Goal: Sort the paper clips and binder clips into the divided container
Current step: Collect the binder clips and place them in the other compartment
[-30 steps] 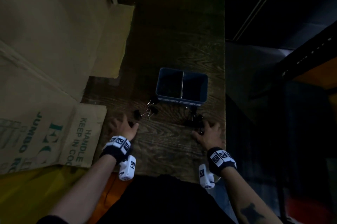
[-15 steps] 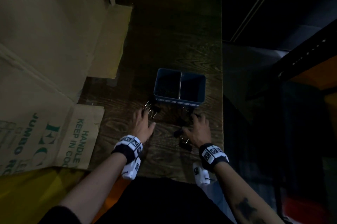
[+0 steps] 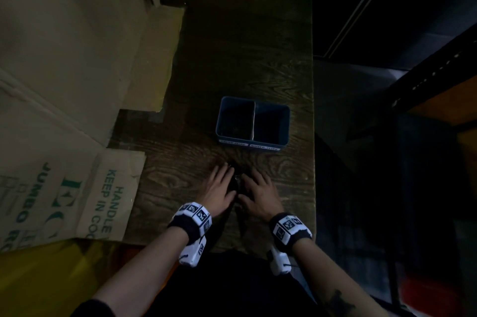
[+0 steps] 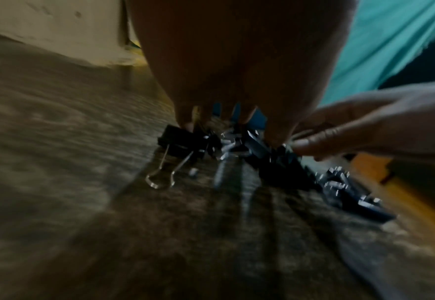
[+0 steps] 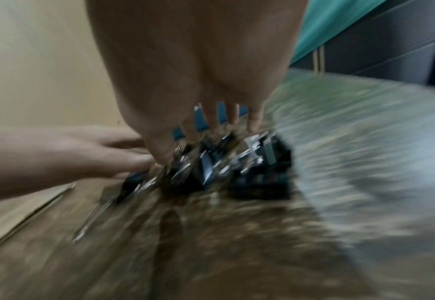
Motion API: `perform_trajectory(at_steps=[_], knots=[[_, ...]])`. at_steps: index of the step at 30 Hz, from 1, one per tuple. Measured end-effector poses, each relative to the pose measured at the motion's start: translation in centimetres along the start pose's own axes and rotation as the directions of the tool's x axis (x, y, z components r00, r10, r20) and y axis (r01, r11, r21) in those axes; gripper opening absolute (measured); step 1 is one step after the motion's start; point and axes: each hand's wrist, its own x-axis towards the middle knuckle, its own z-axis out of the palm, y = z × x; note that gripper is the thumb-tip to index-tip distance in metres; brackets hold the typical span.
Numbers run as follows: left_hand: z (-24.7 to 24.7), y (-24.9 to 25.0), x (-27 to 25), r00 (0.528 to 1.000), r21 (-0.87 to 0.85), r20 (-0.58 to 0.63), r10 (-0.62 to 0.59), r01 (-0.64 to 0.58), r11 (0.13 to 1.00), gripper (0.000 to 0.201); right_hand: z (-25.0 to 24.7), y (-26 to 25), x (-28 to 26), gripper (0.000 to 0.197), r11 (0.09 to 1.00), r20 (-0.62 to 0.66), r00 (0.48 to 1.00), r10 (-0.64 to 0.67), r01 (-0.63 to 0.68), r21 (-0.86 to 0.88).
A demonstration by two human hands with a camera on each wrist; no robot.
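Note:
A blue two-compartment container [image 3: 250, 145] stands on the dark wooden table [image 3: 240, 58], just beyond my hands. My left hand [image 3: 218, 187] and right hand [image 3: 260, 193] lie flat side by side, fingers extended, with a pile of black binder clips and silver paper clips [image 3: 237, 182] squeezed between them. In the left wrist view my left hand [image 4: 237, 71] touches a black binder clip [image 4: 183, 142], and the pile [image 4: 275, 162] reaches over to the right hand [image 4: 365, 125]. In the right wrist view my right hand [image 5: 198, 71] presses on the blurred pile [image 5: 224, 164], and the left hand [image 5: 57, 158] is opposite. Neither hand grips a clip.
Flattened cardboard boxes [image 3: 64, 58] cover the table's left side, and one printed flap [image 3: 111, 193] lies near my left wrist. The table's right edge [image 3: 313, 162] drops to a dark floor. Bare wood stretches beyond the container.
Both hands have slid inward from the left and right, sweeping the two scattered groups of clips into one pile in front of the container.

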Motion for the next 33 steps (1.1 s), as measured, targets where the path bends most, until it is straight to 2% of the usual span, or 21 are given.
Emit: perform_trajectory(at_steps=[2,4,6,9,12,15,18,20,22,25,29,33], knots=[[-0.8,-0.2,-1.2,0.995,-0.036,-0.073,-0.068,0.066,0.997,0.07,-0.6,1.0,-1.0,0.069,0.999,-0.126,0.992,0.017,-0.012,0.04],[-1.6,-1.0,-2.7,0.974,-0.058,-0.116,-0.195,0.189,0.98,0.081,-1.2,2.5,-2.3,0.078,0.993,-0.162,0.981,0.106,-0.095,0.073],[-1.8,-2.2,-4.1,0.949,-0.065,-0.069,-0.308,0.304,0.951,0.098,-1.3,4.1,-3.4,0.094,0.977,-0.081,0.978,0.193,-0.184,0.106],[-1.3,-3.5,-5.2,0.914,-0.185,0.085,-0.397,0.406,0.895,0.116,-1.0,5.2,-4.0,0.111,0.979,0.033,0.982,0.185,-0.188,0.082],[-0.9,-3.4,-4.5,0.933,-0.253,0.108,-0.344,0.36,0.898,0.106,-0.6,4.2,-3.4,0.103,0.984,0.051,0.989,0.141,-0.145,0.102],[-0.7,-2.4,-3.3,0.956,-0.317,0.095,-0.277,0.293,0.902,0.093,-0.6,2.6,-2.2,0.09,0.976,0.026,0.986,0.164,-0.166,0.144],[-0.9,-1.4,-2.5,0.951,-0.335,0.125,-0.284,0.31,0.89,0.089,-1.0,1.5,-1.6,0.086,0.968,0.014,0.982,0.19,-0.19,0.162],[-1.4,-1.1,-2.1,0.947,-0.266,0.093,-0.308,0.321,0.909,0.097,-1.5,1.2,-1.4,0.096,0.963,0.011,0.974,0.226,-0.225,0.149],[-1.7,-1.1,-1.5,0.953,-0.103,0.045,-0.299,0.302,0.948,0.111,-2.1,0.9,-1.0,0.108,0.966,0.047,0.97,0.238,-0.241,0.093],[-1.8,-0.6,-0.4,0.965,0.047,0.085,-0.247,0.244,0.969,0.12,-2.5,-0.1,0.2,0.113,0.982,0.12,0.975,0.186,-0.188,0.004],[-1.8,0.9,0.7,0.977,0.041,0.108,-0.181,0.178,0.983,0.104,-2.3,-1.8,1.1,0.097,0.986,0.126,0.978,0.169,-0.165,-0.036],[-2.1,1.3,1.1,0.984,-0.014,0.079,-0.16,0.162,0.987,0.084,-2.0,-2.0,1.2,0.083,0.972,0.051,0.972,0.228,-0.23,0.053]])
